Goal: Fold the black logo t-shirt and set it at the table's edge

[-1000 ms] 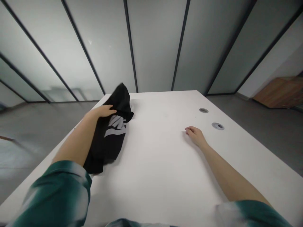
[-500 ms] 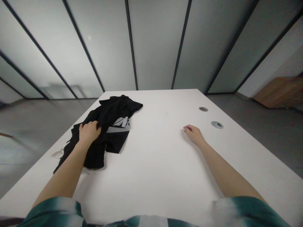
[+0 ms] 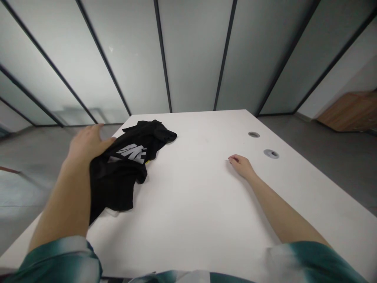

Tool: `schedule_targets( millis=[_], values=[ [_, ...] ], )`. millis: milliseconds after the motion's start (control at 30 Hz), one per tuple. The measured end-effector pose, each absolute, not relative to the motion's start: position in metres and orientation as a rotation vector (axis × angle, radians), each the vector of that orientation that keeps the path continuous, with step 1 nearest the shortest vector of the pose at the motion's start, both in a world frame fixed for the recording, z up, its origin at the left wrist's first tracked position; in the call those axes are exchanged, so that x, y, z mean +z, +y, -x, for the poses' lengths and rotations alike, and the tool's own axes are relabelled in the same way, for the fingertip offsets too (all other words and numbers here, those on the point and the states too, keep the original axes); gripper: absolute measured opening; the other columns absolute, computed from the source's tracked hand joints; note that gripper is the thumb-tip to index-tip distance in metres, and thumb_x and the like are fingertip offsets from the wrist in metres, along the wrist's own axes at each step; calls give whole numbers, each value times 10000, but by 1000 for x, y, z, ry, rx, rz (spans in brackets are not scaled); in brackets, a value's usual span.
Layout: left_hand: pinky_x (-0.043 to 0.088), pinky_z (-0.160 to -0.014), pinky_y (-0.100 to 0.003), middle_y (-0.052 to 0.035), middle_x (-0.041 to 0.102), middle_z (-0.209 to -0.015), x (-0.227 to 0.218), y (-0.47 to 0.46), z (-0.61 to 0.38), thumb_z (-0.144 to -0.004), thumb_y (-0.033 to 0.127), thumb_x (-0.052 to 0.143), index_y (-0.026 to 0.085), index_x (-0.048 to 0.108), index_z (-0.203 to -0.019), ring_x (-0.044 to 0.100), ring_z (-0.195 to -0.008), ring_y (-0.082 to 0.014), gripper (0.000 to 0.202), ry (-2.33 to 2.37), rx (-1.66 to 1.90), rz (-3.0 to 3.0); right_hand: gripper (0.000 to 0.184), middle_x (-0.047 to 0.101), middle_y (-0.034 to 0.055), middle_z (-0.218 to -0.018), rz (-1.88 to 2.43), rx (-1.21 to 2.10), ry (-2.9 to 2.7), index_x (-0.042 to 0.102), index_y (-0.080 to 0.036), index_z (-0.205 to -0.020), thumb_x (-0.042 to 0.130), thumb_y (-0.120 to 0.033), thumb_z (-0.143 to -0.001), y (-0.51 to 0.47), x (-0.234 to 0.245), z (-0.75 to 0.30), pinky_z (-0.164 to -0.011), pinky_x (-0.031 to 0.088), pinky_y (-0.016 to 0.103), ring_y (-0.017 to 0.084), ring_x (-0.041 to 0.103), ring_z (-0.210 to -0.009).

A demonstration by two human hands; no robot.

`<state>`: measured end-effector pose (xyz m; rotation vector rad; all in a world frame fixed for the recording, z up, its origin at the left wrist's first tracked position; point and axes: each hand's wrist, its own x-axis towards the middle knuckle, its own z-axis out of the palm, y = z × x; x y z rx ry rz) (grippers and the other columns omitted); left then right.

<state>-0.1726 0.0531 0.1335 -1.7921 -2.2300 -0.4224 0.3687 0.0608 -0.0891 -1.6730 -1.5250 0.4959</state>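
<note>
A black garment (image 3: 123, 173) with a white printed logo lies bunched on the left part of a white table (image 3: 194, 204). My left hand (image 3: 86, 143) is raised at the table's left edge and grips a fold of the garment, lifting that side off the surface. The far end of the cloth still rests on the table. My right hand (image 3: 242, 165) lies on the table to the right, fingers loosely curled, holding nothing.
Two round cable grommets (image 3: 271, 153) sit in the table top at the far right. Frosted glass wall panels with dark frames stand behind the table. A wooden cabinet (image 3: 350, 112) is at the far right on the grey floor.
My left hand dropped onto the garment on the table, then lifted its near-left side up again, turning the logo into view. My right hand has stayed put.
</note>
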Motion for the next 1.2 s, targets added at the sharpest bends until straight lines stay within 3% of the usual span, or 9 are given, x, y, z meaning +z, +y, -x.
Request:
schedule_targets(
  millis=[167,300,433,533,700,1200],
  values=[
    [439,-1044,-423,-117,634,-1269,61,58,72,-835,457,582,163,577,-1285,587,-1180,-290,538,-1843,-966,2402,247,698,52,-722,1626,564,-1348,686,-196,-773,517,-374,-736,67,-89,-367,-694,461,324,205,613,-696],
    [422,-1047,-436,-146,618,-1262,-11,76,7,-834,356,591,160,578,-1256,561,-1200,-305,465,-1792,-894,2545,191,713,54,-787,1680,466,-1440,686,-210,-795,536,-316,-742,73,-77,-359,-758,467,347,218,621,-763],
    [422,-1030,-452,-160,617,-1250,-54,79,-18,-860,270,535,151,577,-1232,541,-1192,-308,393,-1803,-842,2483,243,707,117,-933,1618,85,-1565,701,-179,-908,488,-251,-817,71,-72,-340,-863,441,404,258,609,-903],
    [418,-1032,-449,-141,617,-1258,-62,74,-17,-857,266,533,173,582,-1221,532,-1192,-299,378,-1762,-828,2520,265,688,139,-994,1557,-137,-1710,697,-168,-966,460,-222,-860,64,-77,-325,-928,393,444,286,573,-992],
    [413,-1043,-452,-137,599,-1303,-61,73,-13,-849,268,538,192,579,-1232,510,-1234,-300,393,-1766,-837,2504,275,666,133,-1040,1538,-223,-1862,691,-177,-1028,459,-224,-888,56,-81,-318,-919,374,438,294,537,-1023],
    [366,-1104,-468,-171,513,-1429,-65,79,-20,-879,314,530,147,538,-1335,444,-1332,-321,486,-1728,-643,2555,303,653,155,-1090,1518,-199,-1971,685,-157,-1080,479,-211,-863,65,-85,-317,-928,394,444,303,533,-1050]
  ],
)
